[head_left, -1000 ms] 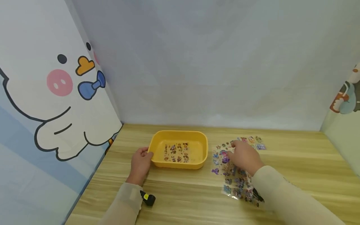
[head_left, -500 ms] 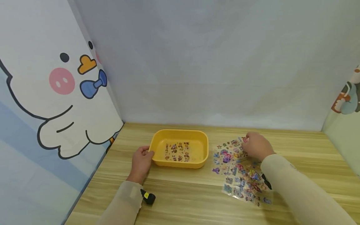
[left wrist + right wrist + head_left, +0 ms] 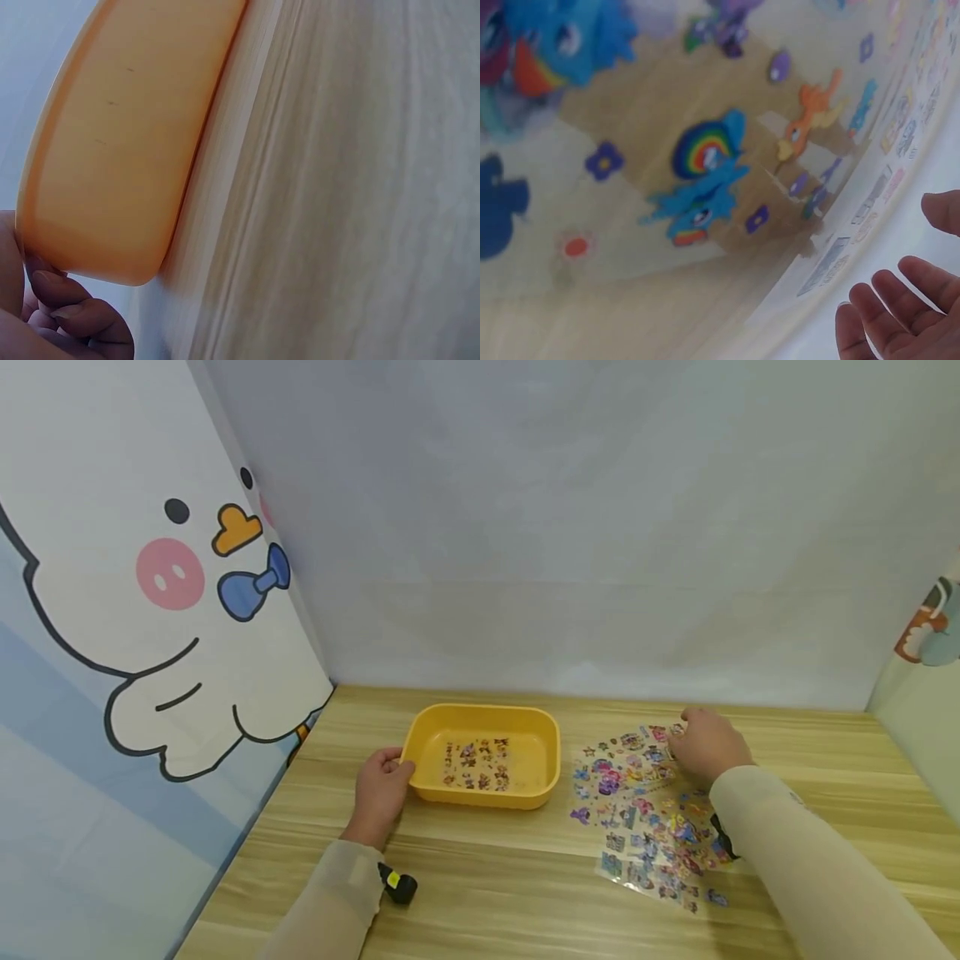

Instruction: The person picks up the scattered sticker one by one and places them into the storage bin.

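My left hand [image 3: 380,793] grips the left end of a yellow plastic tray [image 3: 480,798]. In the left wrist view its thumb is at the rim and the other fingers curl against the outer wall. A small clear sticker sheet [image 3: 476,764] lies inside the tray. To the right, several overlapping clear sticker sheets [image 3: 637,806] with colourful cartoon figures are spread on the table. My right hand [image 3: 708,747] is at their far right edge. The right wrist view shows its fingers [image 3: 889,300] loosely extended, thumb apart, nothing between them, beside the curving sheets.
The table [image 3: 487,885] has a wood-grain top and ends at a pale backdrop [image 3: 570,543]. A panel with a cartoon bird [image 3: 90,585] stands along the left side. Small black devices sit at both wrists, the left one [image 3: 400,885] with a yellow mark.
My right hand has moved right and slightly away from me, off the middle of the sticker sheets to their far right edge, uncovering more of them. The left hand stays on the tray.
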